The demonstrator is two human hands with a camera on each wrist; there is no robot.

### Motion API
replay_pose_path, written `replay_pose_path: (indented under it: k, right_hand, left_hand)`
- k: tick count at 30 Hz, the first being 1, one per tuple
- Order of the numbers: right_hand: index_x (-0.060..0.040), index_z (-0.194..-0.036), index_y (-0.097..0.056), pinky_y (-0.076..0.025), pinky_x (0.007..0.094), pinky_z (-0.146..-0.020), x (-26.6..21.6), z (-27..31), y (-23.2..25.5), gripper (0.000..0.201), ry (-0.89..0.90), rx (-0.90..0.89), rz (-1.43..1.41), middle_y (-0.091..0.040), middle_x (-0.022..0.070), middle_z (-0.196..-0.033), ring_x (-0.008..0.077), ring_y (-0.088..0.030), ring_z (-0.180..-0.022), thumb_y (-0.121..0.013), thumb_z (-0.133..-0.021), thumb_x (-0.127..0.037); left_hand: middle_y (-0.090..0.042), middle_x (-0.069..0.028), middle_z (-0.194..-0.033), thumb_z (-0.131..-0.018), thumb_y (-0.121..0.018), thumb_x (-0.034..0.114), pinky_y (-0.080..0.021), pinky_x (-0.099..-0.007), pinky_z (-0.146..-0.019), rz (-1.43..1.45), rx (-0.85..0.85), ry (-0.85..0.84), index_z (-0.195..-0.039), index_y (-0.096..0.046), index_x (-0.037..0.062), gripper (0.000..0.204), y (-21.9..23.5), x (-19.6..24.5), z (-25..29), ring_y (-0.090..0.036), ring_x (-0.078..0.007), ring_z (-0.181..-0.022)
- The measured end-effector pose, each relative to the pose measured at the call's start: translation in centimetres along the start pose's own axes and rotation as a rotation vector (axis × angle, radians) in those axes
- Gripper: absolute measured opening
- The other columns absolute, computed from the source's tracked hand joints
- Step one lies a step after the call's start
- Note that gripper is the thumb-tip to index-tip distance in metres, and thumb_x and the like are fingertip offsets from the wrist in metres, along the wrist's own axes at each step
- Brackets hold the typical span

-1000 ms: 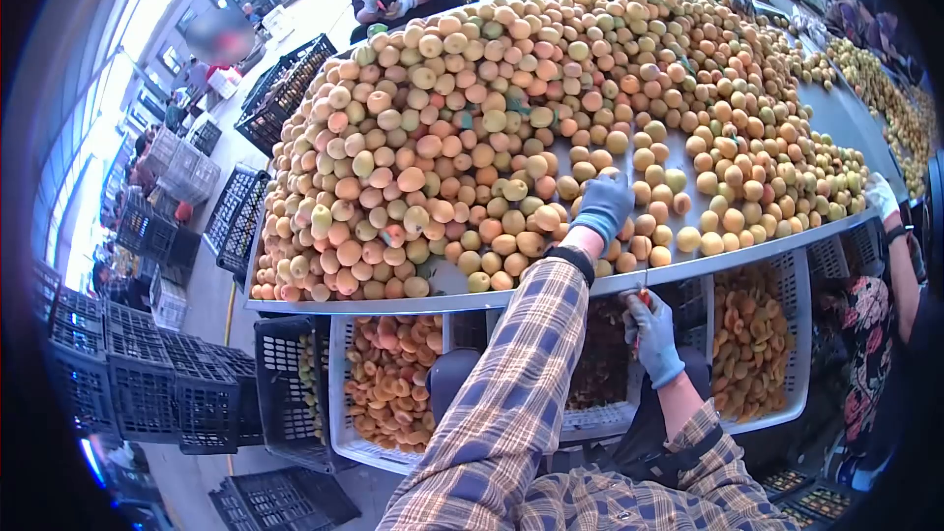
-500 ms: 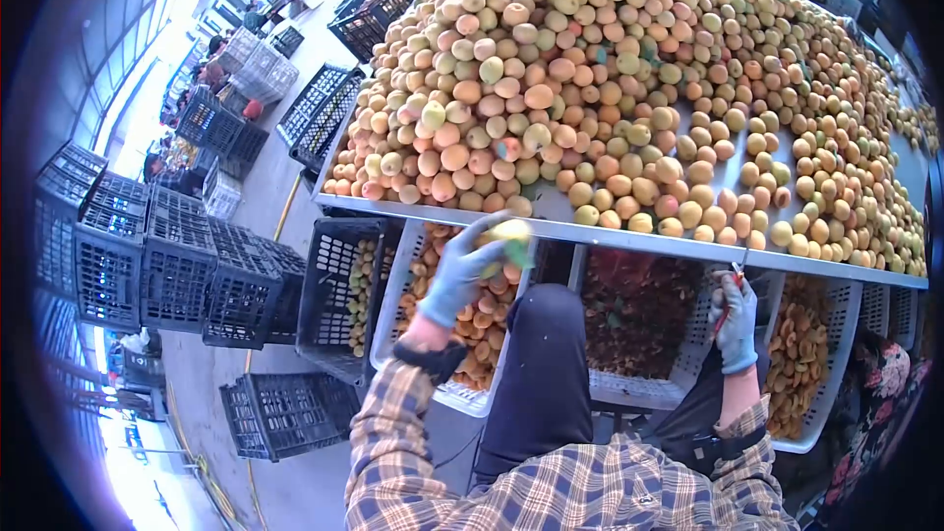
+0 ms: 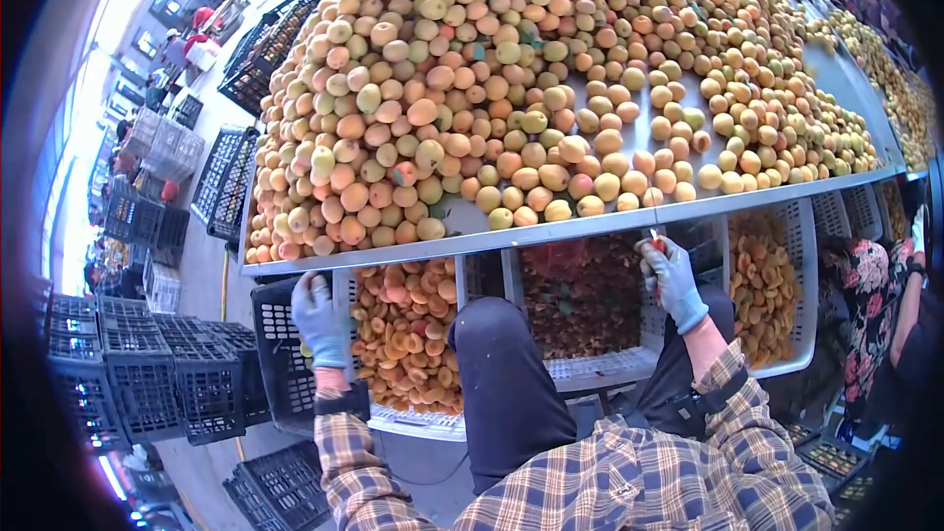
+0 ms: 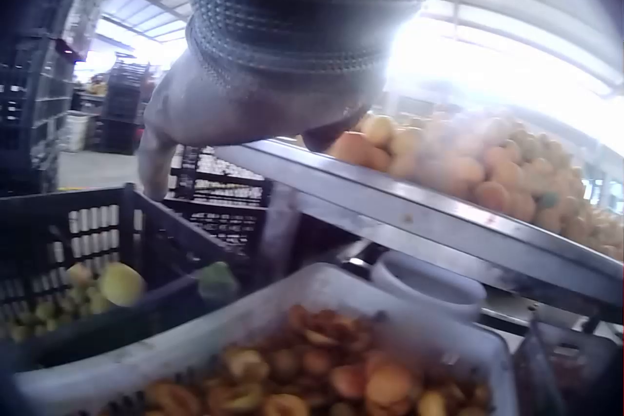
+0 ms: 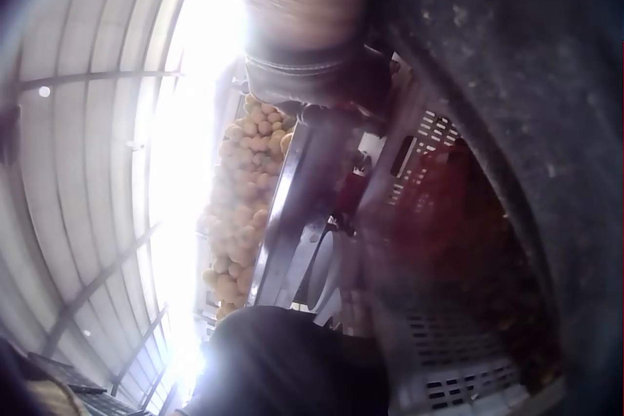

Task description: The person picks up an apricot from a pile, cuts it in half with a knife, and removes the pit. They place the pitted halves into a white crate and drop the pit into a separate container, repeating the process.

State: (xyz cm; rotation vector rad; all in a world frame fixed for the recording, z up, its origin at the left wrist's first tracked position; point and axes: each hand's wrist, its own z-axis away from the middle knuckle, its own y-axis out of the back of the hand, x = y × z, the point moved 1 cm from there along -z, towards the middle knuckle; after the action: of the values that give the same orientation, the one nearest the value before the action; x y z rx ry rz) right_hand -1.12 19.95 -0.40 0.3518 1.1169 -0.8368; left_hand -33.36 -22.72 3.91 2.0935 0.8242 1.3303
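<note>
My left hand (image 3: pixel 321 323), in a blue-grey glove, hangs over the black crate (image 3: pixel 277 403) with its fingers loose and nothing in them. In the left wrist view a yellow-green apricot (image 4: pixel 123 283) and a green leaf (image 4: pixel 216 282) show below the hand, by that crate, which has small green fruit inside. My gloved right hand (image 3: pixel 675 282) grips a small red-handled tool (image 3: pixel 657 244) just below the table's metal edge; its fingers hide most of the tool. Whole apricots (image 3: pixel 393 118) lie heaped on the metal table (image 3: pixel 551 234) in front of both hands.
Under the table edge stand a white crate (image 3: pixel 418 426) of apricot halves, another white crate (image 3: pixel 602 367) of dark brown pieces, and a third crate (image 3: pixel 808 305) of halves at right. Stacked black crates (image 3: pixel 143 364) stand at left. Another person's arm (image 3: pixel 907 310) is at far right.
My left hand came back from the heap with a yellowish fruit and a green leaf, then moved left over the black crate and let go. My right hand still holds the tool near the edge.
</note>
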Motion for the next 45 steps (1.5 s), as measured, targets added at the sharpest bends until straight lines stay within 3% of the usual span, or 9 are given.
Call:
replay_pose_path:
  k: [4, 9, 12, 14, 25, 35, 39, 43, 45]
  right_hand:
    - [-0.0096, -0.082, -0.054, -0.033, 0.0185, -0.042, 0.5, -0.8, -0.2, 0.018, 0.039, -0.014, 0.067, -0.049, -0.0042, -0.062, 0.0024, -0.041, -0.048, -0.061, -0.092, -0.023]
    - [-0.0102, -0.084, -0.059, -0.033, 0.0186, -0.046, 0.6, -0.7, -0.4, 0.015, 0.124, -0.054, 0.064, -0.048, -0.0067, -0.064, 0.0008, -0.041, -0.054, -0.062, -0.092, -0.022]
    - [-0.0064, -0.094, -0.063, -0.045, 0.0247, -0.059, 1.5, -0.7, 0.4, 0.019, 0.200, -0.086, 0.105, -0.059, -0.0003, -0.074, 0.0070, -0.052, -0.065, -0.064, -0.090, -0.025]
    - [-0.0035, -0.097, -0.064, -0.049, 0.0316, -0.075, 1.9, -0.6, 0.3, 0.024, 0.305, 0.005, 0.272, -0.066, 0.0052, -0.084, 0.0126, -0.057, -0.078, -0.067, -0.087, -0.025]
    - [-0.0087, -0.098, -0.060, -0.033, 0.0160, -0.045, -2.6, 0.1, 3.1, 0.009, 0.217, 0.223, -0.505, -0.048, -0.0074, -0.067, -0.0001, -0.041, -0.052, -0.057, -0.094, -0.016]
    - [-0.0047, -0.101, -0.060, -0.034, 0.0166, -0.045, -3.5, 0.2, 4.8, 0.013, 0.265, 0.271, -0.643, -0.049, -0.0046, -0.068, 0.0011, -0.040, -0.051, -0.053, -0.095, -0.015]
    - [-0.0038, -0.106, -0.056, -0.036, 0.0176, -0.046, -3.6, 0.1, 4.8, 0.016, 0.265, 0.336, -0.588, -0.048, -0.0026, -0.069, 0.0029, -0.041, -0.051, -0.052, -0.095, -0.015]
    - [-0.0049, -0.109, -0.054, -0.036, 0.0173, -0.046, -3.2, -0.1, 5.1, 0.018, 0.284, 0.288, -0.613, -0.050, -0.0022, -0.072, 0.0031, -0.042, -0.052, -0.052, -0.095, -0.017]
    - [-0.0064, -0.111, -0.053, -0.037, 0.0172, -0.046, -3.0, 0.0, 5.1, 0.020, 0.329, 0.273, -0.588, -0.051, -0.0020, -0.074, 0.0032, -0.043, -0.053, -0.052, -0.096, -0.021]
  left_hand:
    - [-0.066, -0.0135, -0.090, -0.088, -0.061, 0.016, -0.049, -0.0336, -0.076, 0.230, -0.242, -0.275, -0.100, -0.063, -0.0015, 0.021, -5.7, 14.9, 1.5, -0.063, -0.0242, -0.081]
    - [-0.065, -0.0131, -0.082, -0.087, -0.062, 0.016, -0.049, -0.0293, -0.069, 0.139, -0.471, -0.513, -0.096, -0.065, -0.0003, 0.019, -12.9, 21.7, 1.7, -0.062, -0.0198, -0.074]
    - [-0.066, -0.0123, -0.087, -0.085, -0.064, 0.018, -0.050, -0.0348, -0.075, 0.131, -0.665, -0.403, -0.097, -0.066, 0.0022, 0.020, -15.3, 25.1, 2.2, -0.064, -0.0288, -0.079]
    - [-0.065, -0.0127, -0.092, -0.084, -0.065, 0.018, -0.049, -0.0359, -0.078, 0.125, -0.647, -0.579, -0.099, -0.066, 0.0031, 0.021, -17.4, 26.6, 3.3, -0.063, -0.0296, -0.086]
    - [-0.060, -0.0151, -0.112, -0.083, -0.064, 0.019, -0.047, -0.0404, -0.086, 0.361, -0.778, -0.845, -0.114, -0.060, 0.0074, 0.033, -31.2, 41.4, 9.6, -0.058, -0.0341, -0.100]
    - [-0.051, -0.0186, -0.123, -0.077, -0.067, 0.031, -0.041, -0.0431, -0.093, -0.117, -0.522, -1.108, -0.112, -0.061, 0.0099, 0.041, -33.4, 46.4, 11.6, -0.048, -0.0369, -0.115]
    - [-0.056, -0.0114, -0.120, -0.078, -0.065, 0.021, -0.048, -0.0448, -0.083, 0.017, -1.056, -1.141, -0.119, -0.057, 0.0120, 0.043, -32.7, 48.3, 14.4, -0.059, -0.0343, -0.103]
    - [-0.059, -0.0176, -0.113, -0.079, -0.063, 0.015, -0.052, -0.0399, -0.078, 0.018, -1.054, -1.192, -0.123, -0.054, 0.0115, 0.046, -35.9, 46.3, 14.4, -0.064, -0.0288, -0.095]
    - [-0.060, -0.0162, -0.112, -0.078, -0.068, 0.007, -0.052, -0.0338, -0.079, 0.490, -1.214, -0.670, -0.126, -0.052, 0.0071, 0.051, -34.9, 45.2, 13.0, -0.064, -0.0230, -0.093]
